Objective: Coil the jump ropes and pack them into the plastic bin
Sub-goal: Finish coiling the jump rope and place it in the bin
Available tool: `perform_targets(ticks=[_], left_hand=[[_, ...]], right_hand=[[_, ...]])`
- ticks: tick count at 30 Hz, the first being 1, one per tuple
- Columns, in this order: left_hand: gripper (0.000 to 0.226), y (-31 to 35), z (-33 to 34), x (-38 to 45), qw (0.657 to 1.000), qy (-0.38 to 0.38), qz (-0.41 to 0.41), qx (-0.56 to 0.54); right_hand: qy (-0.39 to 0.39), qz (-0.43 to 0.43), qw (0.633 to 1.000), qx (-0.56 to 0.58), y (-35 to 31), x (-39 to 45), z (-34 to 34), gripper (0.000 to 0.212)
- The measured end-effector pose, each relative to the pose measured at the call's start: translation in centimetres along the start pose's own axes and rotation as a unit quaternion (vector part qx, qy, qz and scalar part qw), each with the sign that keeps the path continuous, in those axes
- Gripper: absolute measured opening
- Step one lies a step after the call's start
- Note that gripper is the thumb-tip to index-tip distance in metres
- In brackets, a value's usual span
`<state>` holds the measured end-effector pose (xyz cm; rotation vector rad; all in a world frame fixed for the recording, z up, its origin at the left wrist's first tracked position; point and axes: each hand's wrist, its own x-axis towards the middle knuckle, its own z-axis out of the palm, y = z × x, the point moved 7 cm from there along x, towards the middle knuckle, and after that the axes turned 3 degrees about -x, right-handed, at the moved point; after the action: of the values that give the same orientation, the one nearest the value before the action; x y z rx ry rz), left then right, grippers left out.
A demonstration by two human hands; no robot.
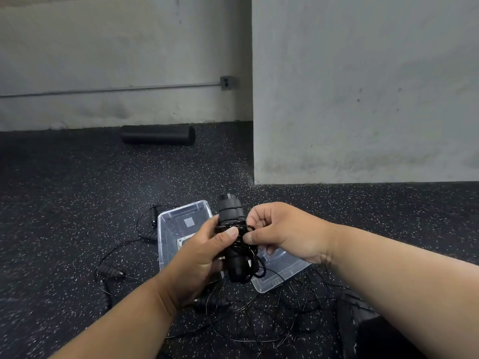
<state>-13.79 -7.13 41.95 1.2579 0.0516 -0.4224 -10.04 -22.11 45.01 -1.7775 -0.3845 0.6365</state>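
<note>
Your left hand (199,257) grips the black paired handles (231,218) while your right hand (280,231) pinches their thin cord wraps (239,240); the clear rectangular plastic bin (178,221) seems empty, with other black ropes (259,320) loose nearby.

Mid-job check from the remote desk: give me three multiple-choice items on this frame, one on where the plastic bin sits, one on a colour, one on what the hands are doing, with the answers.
1. Where is the clear plastic bin?
A. On the floor just beyond the hands
B. On a shelf by the wall
C. Next to the foam roller

2. What colour is the foam roller by the wall?
A. Blue
B. Black
C. White

3. What is the state of the held jump rope?
A. Lying loose in the bin
B. Cord wound round its handles, gripped by both hands
C. Hanging from one hand

Answers:
1 A: the bin rests on the speckled floor behind the hands.
2 B: the roller is black.
3 B: the left hand holds the handles while the right hand pinches the cord.
</note>
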Motion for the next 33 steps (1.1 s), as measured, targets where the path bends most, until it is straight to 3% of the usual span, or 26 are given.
perform_targets(ticks=[7, 12, 15, 18, 21, 26, 33], left_hand=[[0.054, 0.5, -0.5, 0.4, 0.998, 0.041, 0.044, 0.02], [0.049, 1.1, -0.2, 0.1, 0.993, 0.072, 0.084, 0.027], [0.051, 1.2, 0.0, -0.1, 0.991, 0.088, 0.091, 0.03], [0.044, 1.3, 0.1, -0.3, 0.99, 0.099, 0.095, 0.027], [0.039, 1.2, 0.2, -0.4, 0.99, 0.115, 0.084, 0.014], [0.064, 0.7, 0.0, -0.3, 0.989, 0.137, 0.055, -0.018], [0.073, 1.0, -0.2, -0.2, 0.987, 0.146, 0.058, 0.019]], right_hand=[[0.068, -0.044, 0.997, 0.011, -0.7, -0.1, 0.6, 0.021], [0.127, -0.102, 0.979, -0.119, -2.6, -0.8, -0.1, 0.02], [0.162, -0.16, 0.943, -0.242, -3.7, -1.3, 0.2, 0.022], [0.174, -0.181, 0.923, -0.291, -3.9, -1.5, 0.7, 0.016], [0.172, -0.192, 0.921, -0.292, -4.0, -1.7, 0.8, 0.015], [0.152, -0.196, 0.926, -0.284, -4.3, -1.4, 0.4, 0.013], [0.123, -0.111, 0.977, -0.13, -3.1, -0.2, -1.0, 0.011]])
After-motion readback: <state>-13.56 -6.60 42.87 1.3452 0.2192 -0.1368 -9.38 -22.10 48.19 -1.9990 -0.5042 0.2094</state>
